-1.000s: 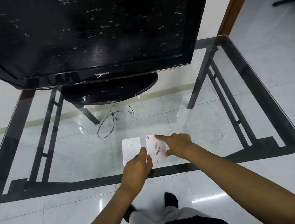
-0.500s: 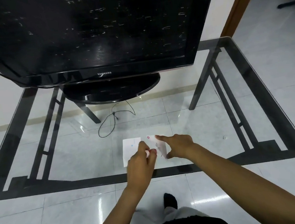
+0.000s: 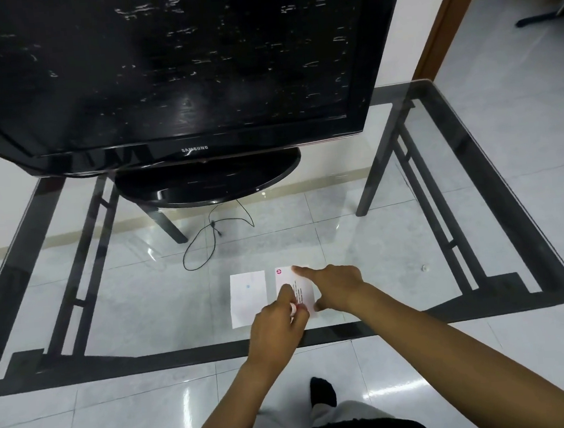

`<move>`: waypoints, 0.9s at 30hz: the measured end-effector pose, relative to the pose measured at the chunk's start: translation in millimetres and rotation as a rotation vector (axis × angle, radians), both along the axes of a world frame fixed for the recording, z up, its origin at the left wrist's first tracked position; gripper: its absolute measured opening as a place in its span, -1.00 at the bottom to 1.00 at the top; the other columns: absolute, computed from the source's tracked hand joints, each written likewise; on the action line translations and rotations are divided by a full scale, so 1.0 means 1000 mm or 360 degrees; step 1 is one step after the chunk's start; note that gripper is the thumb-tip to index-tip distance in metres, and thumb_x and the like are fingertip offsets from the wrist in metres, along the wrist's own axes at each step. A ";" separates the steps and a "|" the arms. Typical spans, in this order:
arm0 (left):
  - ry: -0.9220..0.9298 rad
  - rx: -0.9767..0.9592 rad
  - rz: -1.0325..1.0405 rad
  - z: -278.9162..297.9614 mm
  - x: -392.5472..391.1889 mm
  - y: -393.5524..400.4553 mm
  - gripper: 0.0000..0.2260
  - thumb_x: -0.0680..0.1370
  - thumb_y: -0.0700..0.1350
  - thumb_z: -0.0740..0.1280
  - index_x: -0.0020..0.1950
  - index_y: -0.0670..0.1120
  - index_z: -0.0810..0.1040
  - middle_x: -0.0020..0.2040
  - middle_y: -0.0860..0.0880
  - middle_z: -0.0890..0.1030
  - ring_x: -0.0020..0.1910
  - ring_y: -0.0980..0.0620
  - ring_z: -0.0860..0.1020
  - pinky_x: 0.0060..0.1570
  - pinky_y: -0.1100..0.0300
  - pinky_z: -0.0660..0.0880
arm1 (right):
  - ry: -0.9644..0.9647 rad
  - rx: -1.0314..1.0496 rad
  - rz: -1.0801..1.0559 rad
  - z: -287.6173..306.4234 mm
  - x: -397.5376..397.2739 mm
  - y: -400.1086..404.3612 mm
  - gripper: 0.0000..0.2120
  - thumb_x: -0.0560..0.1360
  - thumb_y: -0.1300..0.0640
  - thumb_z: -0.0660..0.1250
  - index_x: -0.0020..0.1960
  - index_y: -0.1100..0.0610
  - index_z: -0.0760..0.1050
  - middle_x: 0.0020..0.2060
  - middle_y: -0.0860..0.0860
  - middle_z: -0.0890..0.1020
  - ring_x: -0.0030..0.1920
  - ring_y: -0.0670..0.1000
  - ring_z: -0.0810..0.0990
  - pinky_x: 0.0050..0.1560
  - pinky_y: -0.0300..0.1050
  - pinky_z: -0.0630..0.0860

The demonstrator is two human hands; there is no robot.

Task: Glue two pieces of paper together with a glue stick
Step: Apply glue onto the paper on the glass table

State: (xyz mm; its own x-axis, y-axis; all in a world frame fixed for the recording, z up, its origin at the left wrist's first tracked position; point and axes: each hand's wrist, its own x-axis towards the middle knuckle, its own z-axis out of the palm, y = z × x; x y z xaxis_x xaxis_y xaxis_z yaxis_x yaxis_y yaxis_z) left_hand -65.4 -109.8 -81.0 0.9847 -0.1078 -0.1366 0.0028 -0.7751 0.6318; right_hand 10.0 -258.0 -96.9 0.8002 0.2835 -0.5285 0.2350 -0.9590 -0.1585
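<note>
Two small white papers lie side by side near the front edge of the glass table (image 3: 396, 244). The left paper (image 3: 247, 295) is blank except for a small blue dot. The right paper (image 3: 288, 278) carries a red logo and red print. My right hand (image 3: 334, 286) lies spread on the right paper, index finger stretched toward its far edge. My left hand (image 3: 277, 328) grips a glue stick (image 3: 294, 309), only its white and red tip showing, touching the near part of the right paper.
A large black Samsung television (image 3: 176, 69) on an oval stand (image 3: 209, 182) fills the back of the table. A black cable (image 3: 208, 240) lies on the tiled floor below the glass. A tiny pale object (image 3: 424, 267) sits on the glass at right.
My left hand has shifted right and forward onto the right paper, and the glue stick's tip has come into view. My right hand stays pressed on the paper.
</note>
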 end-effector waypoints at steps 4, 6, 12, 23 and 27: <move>-0.0030 0.0053 -0.0061 -0.004 -0.003 0.011 -0.82 0.58 -0.01 0.25 -0.09 -0.02 0.28 -0.08 -0.10 0.69 -0.31 -0.09 0.58 -0.45 0.27 0.35 | -0.0002 0.0000 0.0002 0.001 0.000 0.001 -0.20 0.45 -0.08 0.39 0.50 -0.23 -0.04 0.13 0.05 0.59 0.07 0.10 0.60 -0.02 -0.07 0.50; -0.0053 0.0091 -0.0058 -0.007 -0.003 0.019 -0.81 0.58 -0.01 0.26 -0.10 -0.03 0.28 -0.02 -0.10 0.70 -0.26 -0.09 0.63 -0.42 0.23 0.41 | 0.0009 -0.0005 0.0003 0.001 -0.001 0.002 -0.19 0.45 -0.07 0.40 0.50 -0.23 -0.05 0.15 0.03 0.59 0.03 0.10 0.61 -0.03 -0.07 0.52; -0.0139 0.0141 0.0058 -0.012 -0.001 0.042 -0.79 0.57 -0.04 0.28 -0.14 -0.05 0.28 -0.27 -0.04 0.66 -0.41 -0.04 0.52 -0.38 0.12 0.45 | 0.0039 -0.0023 0.0011 0.004 -0.001 0.003 -0.18 0.44 -0.04 0.40 0.50 -0.23 -0.05 0.11 0.02 0.60 -0.01 0.08 0.62 -0.07 -0.08 0.53; 0.0466 -0.1567 0.1430 0.026 -0.003 0.065 -0.80 0.58 -0.17 0.22 -0.25 -0.09 0.38 -0.48 0.00 0.26 -0.49 0.05 0.19 -0.46 0.17 0.21 | -0.0177 -0.0105 0.0296 0.025 -0.008 0.022 -0.25 0.43 0.23 0.36 0.49 0.01 0.05 -0.12 0.08 0.62 -0.16 0.14 0.61 -0.44 -0.18 0.18; 0.0584 -0.1815 0.1444 0.028 -0.005 0.071 -0.80 0.56 -0.16 0.19 -0.27 -0.08 0.34 -0.50 0.04 0.19 -0.53 0.08 0.15 -0.50 0.20 0.18 | -0.0203 0.0130 0.0170 0.026 -0.017 0.024 -0.45 0.47 0.09 0.24 0.42 0.03 0.17 -0.14 0.08 0.59 -0.10 0.17 0.60 -0.30 -0.14 0.28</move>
State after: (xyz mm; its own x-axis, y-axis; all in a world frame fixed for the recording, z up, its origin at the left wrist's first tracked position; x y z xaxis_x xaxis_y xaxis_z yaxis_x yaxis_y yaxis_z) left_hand -70.0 -38.7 -52.6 0.7040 0.2875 -0.6494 0.4868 0.4704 0.7360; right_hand -7.2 -233.8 -70.7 0.8224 0.4081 -0.3964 0.3579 -0.9127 -0.1971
